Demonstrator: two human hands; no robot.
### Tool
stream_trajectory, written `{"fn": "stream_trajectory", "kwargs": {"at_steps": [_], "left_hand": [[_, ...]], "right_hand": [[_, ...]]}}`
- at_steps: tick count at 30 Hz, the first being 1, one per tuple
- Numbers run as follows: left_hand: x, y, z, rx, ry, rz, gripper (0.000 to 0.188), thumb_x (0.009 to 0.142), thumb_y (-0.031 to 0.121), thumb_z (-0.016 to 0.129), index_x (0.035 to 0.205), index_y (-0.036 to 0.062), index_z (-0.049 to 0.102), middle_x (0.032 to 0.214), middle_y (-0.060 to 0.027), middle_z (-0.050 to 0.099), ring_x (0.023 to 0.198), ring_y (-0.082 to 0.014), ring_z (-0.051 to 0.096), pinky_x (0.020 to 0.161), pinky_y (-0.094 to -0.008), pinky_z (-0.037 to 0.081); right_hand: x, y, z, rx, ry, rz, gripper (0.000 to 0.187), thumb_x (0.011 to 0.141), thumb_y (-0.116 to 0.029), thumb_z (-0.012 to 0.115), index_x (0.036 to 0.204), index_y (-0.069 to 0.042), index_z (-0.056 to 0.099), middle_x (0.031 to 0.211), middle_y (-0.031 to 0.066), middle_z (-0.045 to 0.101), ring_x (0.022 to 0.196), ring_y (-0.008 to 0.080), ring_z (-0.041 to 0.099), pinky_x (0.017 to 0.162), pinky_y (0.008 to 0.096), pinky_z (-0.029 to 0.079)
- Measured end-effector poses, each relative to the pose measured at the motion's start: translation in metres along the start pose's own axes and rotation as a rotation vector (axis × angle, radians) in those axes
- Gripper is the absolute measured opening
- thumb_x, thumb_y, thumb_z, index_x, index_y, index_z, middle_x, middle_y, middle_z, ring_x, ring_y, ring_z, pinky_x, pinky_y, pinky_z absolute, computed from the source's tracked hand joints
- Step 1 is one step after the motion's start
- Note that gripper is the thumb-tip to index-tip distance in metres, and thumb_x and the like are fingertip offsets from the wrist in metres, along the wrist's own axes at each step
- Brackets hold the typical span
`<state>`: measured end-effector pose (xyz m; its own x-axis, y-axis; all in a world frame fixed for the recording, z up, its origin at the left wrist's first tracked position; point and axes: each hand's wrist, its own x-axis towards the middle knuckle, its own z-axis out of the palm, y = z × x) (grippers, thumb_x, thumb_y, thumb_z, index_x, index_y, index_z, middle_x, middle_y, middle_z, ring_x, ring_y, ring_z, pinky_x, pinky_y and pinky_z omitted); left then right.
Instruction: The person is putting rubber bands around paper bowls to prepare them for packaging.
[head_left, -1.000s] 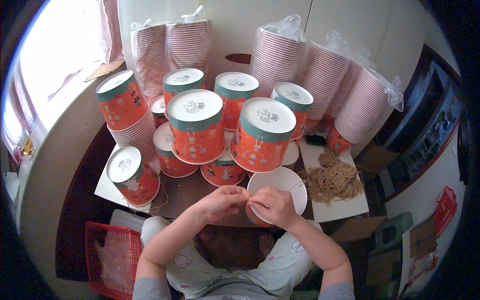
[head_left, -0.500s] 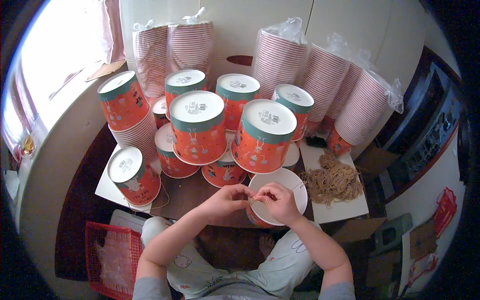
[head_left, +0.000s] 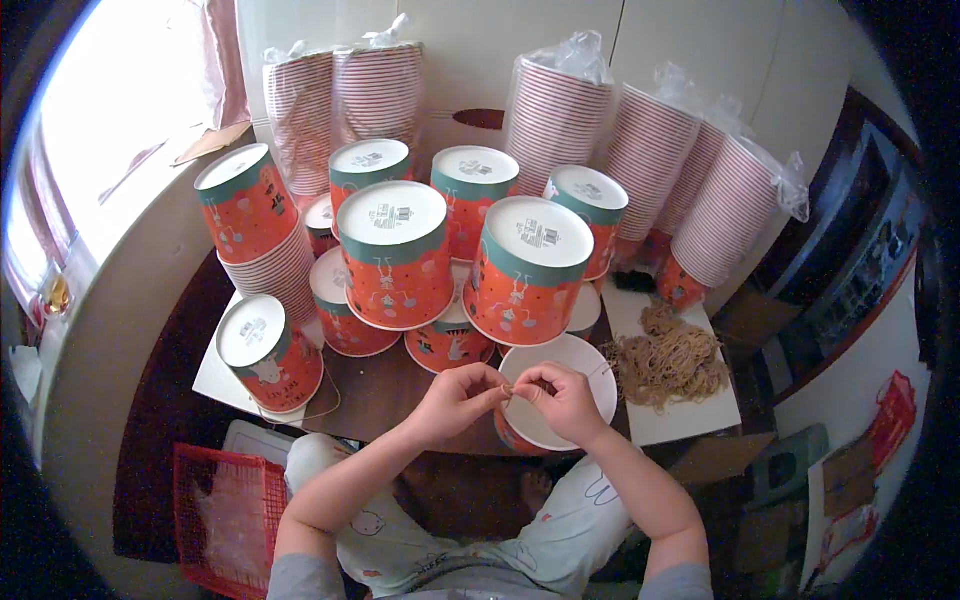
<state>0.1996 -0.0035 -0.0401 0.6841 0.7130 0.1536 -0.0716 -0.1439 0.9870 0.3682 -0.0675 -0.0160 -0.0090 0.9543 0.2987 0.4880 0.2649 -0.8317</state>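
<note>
String, a thin tan strand (head_left: 516, 392), is pinched between the closed fingertips of left hand (head_left: 458, 397) and right hand (head_left: 562, 397) above an upturned orange paper cup (head_left: 560, 400), loose tan strings (head_left: 668, 360) piled at three o'clock.

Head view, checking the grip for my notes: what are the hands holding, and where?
Left hand and right hand pinch a thin tan string between fingertips.

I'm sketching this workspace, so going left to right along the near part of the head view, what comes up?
Red mesh basket → small upturned orange cup → left hand → right hand over the upright cup → heap of tan string on a white board.
</note>
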Motion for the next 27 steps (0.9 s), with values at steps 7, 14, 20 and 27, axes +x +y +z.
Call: {"fn": "stream_trajectory", "kwargs": {"at_steps": [7,14,20,27], "left_hand": [[-0.001,-0.001,0.002,-0.049,0.081,0.097,0.022,0.081,0.006,0.056,0.102,0.0016,0.049,0.082,0.0,0.054,0.072,-0.0039,0.052,0.063,-0.0187,0.043],[-0.002,0.005,0.001,-0.042,0.058,0.146,0.02,0.082,0.004,0.054,0.1,0.0021,0.049,0.086,-0.0003,0.052,0.076,-0.0041,0.05,0.066,-0.0183,0.042],[0.0,0.004,-0.002,-0.163,0.088,0.116,0.017,0.082,0.004,0.054,0.098,0.002,0.049,0.084,0.0002,0.051,0.077,-0.0051,0.05,0.069,-0.0199,0.042],[-0.001,0.009,-0.005,-0.315,-0.013,-0.024,0.019,0.082,0.005,0.055,0.098,0.0009,0.047,0.086,-0.0041,0.055,0.079,-0.011,0.056,0.074,-0.0249,0.045]], "right_hand": [[0.001,0.003,0.002,-0.042,-0.017,-0.017,0.009,0.08,-0.009,0.059,0.081,-0.001,0.059,0.075,0.003,0.058,0.068,0.0091,0.053,0.061,0.0218,0.043],[0.002,0.01,0.005,0.058,-0.032,0.028,0.013,0.08,-0.012,0.057,0.085,0.0,0.058,0.077,0.009,0.063,0.07,0.0149,0.06,0.062,0.0274,0.046],[0.002,0.014,0.003,0.076,-0.099,0.071,0.01,0.084,-0.01,0.054,0.085,0.0,0.055,0.077,0.0015,0.057,0.071,0.0075,0.052,0.065,0.0218,0.044],[-0.001,0.01,-0.001,0.189,-0.044,0.106,0.009,0.082,-0.011,0.056,0.082,-0.001,0.056,0.069,0.0011,0.057,0.062,0.006,0.05,0.058,0.0226,0.043]]}}
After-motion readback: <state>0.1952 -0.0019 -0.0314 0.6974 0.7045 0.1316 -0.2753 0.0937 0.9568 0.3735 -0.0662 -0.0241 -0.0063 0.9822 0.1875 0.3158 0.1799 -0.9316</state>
